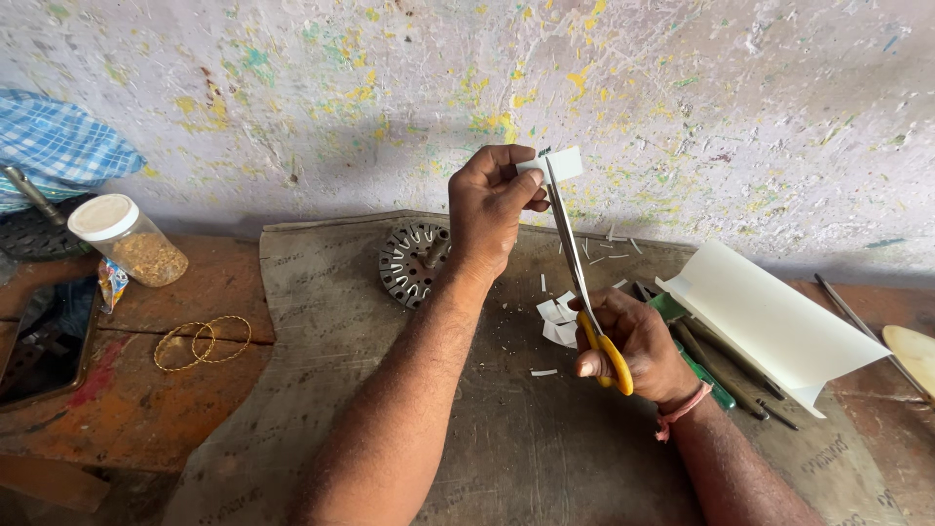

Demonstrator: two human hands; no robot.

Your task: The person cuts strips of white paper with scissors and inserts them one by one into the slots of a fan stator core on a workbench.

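Observation:
My left hand (492, 209) is raised in front of the wall and pinches a small white paper piece (555, 164) between thumb and fingers. My right hand (631, 343) grips yellow-handled scissors (577, 268), whose long blades point up and meet the lower edge of the paper piece. Below the hands, a few cut white paper bits (558, 321) lie on the brown mat (321, 331).
A round slotted metal core (409, 261) lies behind my left wrist. A curled white paper sheet (774, 321) and several tools (726, 385) rest at right. At left are a tilted lidded jar (127, 239), two gold bangles (203, 343) and a blue checked cloth (58, 146).

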